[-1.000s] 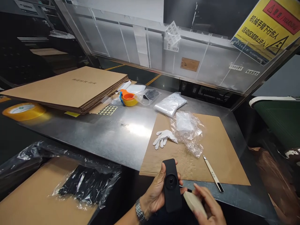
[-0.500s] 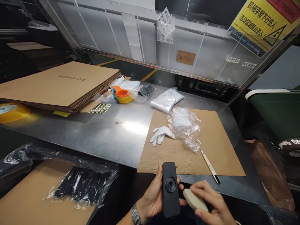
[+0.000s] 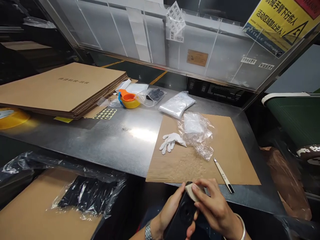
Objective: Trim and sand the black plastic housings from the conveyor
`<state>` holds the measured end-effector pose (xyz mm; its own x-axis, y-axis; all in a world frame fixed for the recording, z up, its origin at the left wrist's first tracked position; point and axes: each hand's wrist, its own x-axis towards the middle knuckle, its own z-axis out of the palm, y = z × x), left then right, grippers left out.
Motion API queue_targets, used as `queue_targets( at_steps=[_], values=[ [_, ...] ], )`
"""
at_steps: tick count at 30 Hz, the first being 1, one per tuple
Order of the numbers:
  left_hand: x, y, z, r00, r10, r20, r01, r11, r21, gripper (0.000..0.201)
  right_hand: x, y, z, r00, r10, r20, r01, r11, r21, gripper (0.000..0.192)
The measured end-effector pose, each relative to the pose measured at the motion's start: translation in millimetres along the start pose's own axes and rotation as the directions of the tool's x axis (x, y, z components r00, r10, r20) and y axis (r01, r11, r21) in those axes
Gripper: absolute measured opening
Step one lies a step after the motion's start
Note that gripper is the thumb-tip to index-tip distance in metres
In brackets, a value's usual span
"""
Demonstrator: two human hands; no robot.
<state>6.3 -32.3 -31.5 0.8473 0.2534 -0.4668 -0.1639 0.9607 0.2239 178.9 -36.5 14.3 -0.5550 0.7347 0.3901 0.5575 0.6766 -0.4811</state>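
At the bottom centre of the frame, the left hand (image 3: 172, 213) is clamped around the black device (image 3: 181, 216), now tilted with its top leaning right rather than upright as half a second ago. The right hand (image 3: 215, 210) has moved the beige pad (image 3: 191, 191), pinched in its grip, from beside the device onto its top end. Beyond them, a craft knife (image 3: 223, 173) lies untouched on the cardboard sheet (image 3: 237, 156) on the desk (image 3: 112, 143).

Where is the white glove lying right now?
In the head view, the white glove lies on the cardboard sheet's left part, right of the bare metal table, beside the crumpled clear bag.
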Motion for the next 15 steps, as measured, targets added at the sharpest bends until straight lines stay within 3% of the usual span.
queue_targets(
  at_steps=[4, 7, 9, 12, 15],
  values=[
    [1, 2, -1.1, 0.999, 0.008, 0.042, -0.007, 1.0, -0.01, 0.087, -14, 4, -1, 1.0, 0.002, -0.016, -0.003, 1.0, -0.016, 0.053],
    [6, -2, 4.9, 0.982, 0.174, -0.076, -0.169, 0.983, 0.068, 0.08, -12, -1, 2, 0.999, -0.028, -0.045, 0.028, 1.0, -0.015, 0.055],
    [8, -4, 8.7, 0.913, 0.364, -0.184, -0.336, 0.927, 0.167, 0.068, -5, -5, 2, 0.998, 0.001, -0.068, -0.004, 0.999, -0.05, 0.055],
    [6, -3, 8.5, 0.793, 0.57, -0.217, -0.526, 0.819, 0.229, 0.048, 7, -12, 2, 0.989, 0.129, -0.072, -0.138, 0.981, -0.135, 0.046],
    [1, 4, 5.4, 0.77, 0.604, -0.204, -0.576, 0.797, 0.182, 0.046, 13, -24, 9, 0.994, 0.101, -0.033, -0.104, 0.984, -0.145, 0.036]
  ],
)
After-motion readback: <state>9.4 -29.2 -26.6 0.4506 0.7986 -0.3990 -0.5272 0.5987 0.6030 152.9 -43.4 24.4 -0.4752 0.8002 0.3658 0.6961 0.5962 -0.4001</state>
